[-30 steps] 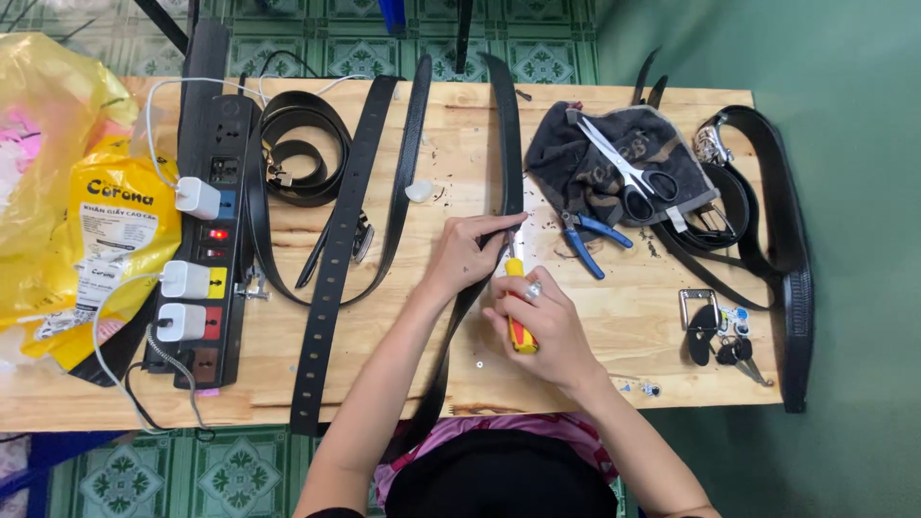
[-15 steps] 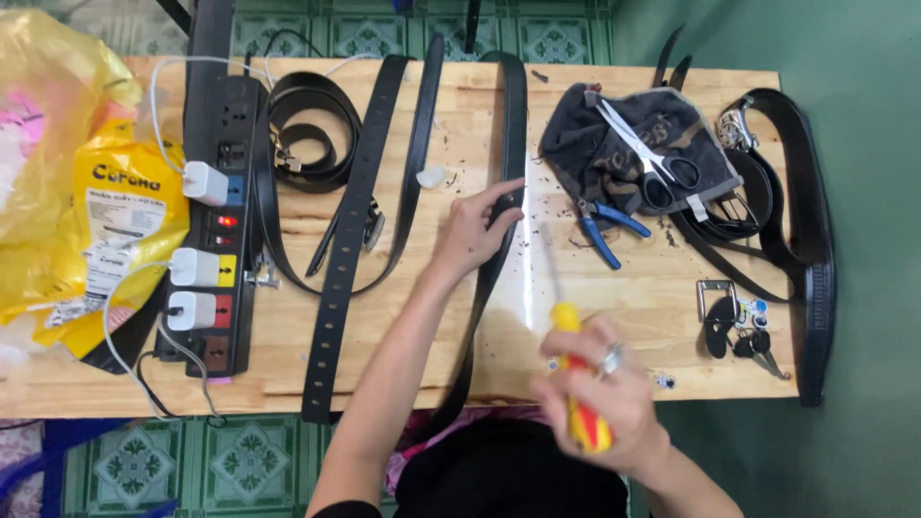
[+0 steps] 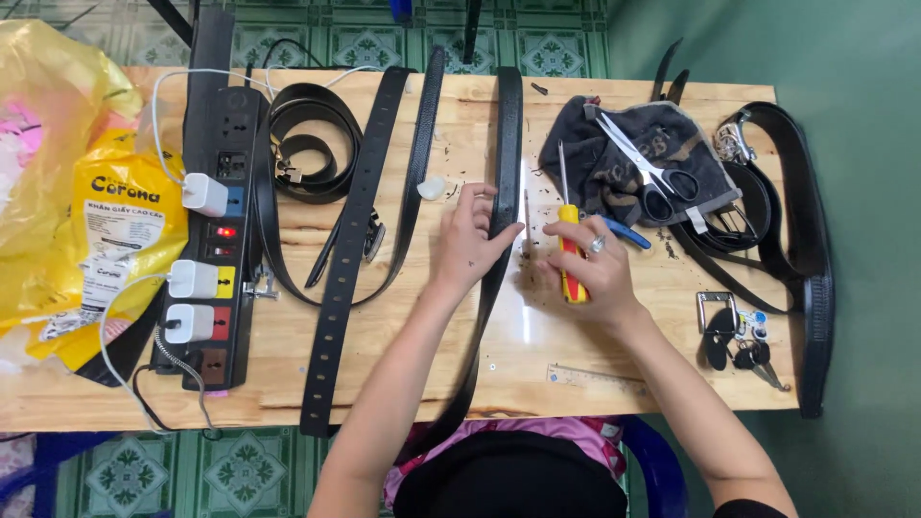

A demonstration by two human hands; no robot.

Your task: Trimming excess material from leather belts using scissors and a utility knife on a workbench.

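A long black belt (image 3: 506, 144) runs lengthwise down the middle of the wooden table (image 3: 614, 374), from the far edge to the near one, and everything else is placed against it here. The left hand (image 3: 470, 240) lies on this belt about halfway along, palm down, fingers spread loosely and pressing the strap flat against the wood rather than gripping it. Just to the right of the belt, the right hand (image 3: 590, 269) is closed around a screwdriver (image 3: 568, 240) with a yellow and red handle; its metal shaft points toward the far edge, and a ring shows on one finger. Small dark crumbs lie on the wood between the two hands. Further right of the belt sit a dark cloth pouch (image 3: 638, 158) with scissors (image 3: 645, 173) on top, blue-handled pliers (image 3: 624, 230) partly under the right hand, a heap of black belts, a metal buckle (image 3: 718, 312) and keys (image 3: 753, 357). A clear ruler (image 3: 595, 377) lies near the front edge. To the left of the belt lie two more flat belts, a coiled one, a black power strip (image 3: 216, 240) with white chargers, and a yellow plastic bag (image 3: 67, 192).
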